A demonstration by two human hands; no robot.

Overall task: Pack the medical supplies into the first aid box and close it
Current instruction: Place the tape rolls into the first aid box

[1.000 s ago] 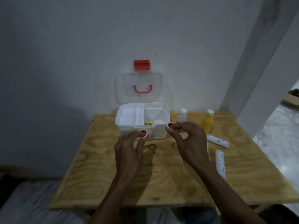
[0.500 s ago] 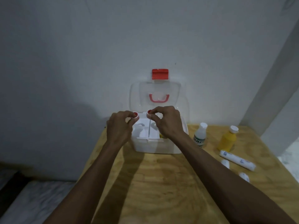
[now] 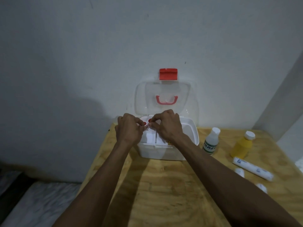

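Note:
The white first aid box (image 3: 164,152) stands open at the table's back edge, its clear lid (image 3: 165,95) with the red latch leaning against the wall. My left hand (image 3: 128,128) pinches a small white roll with a red core (image 3: 144,124) over the box's left tray compartments. My right hand (image 3: 167,125) pinches a second such roll (image 3: 149,120) beside it; the two rolls nearly touch. To the right of the box stand a clear bottle (image 3: 211,141) and a yellow bottle (image 3: 241,145), with a wrapped bandage roll (image 3: 252,168) lying in front of them.
Two smaller white rolls (image 3: 240,172) (image 3: 262,187) lie near the bandage roll at the table's right side. The plywood table (image 3: 164,185) ends at the left beside my left forearm; floor lies below. A wall stands directly behind the box.
Both hands carried the small rolls from in front of the box up over its tray and drew them together. The view shifted left and closer.

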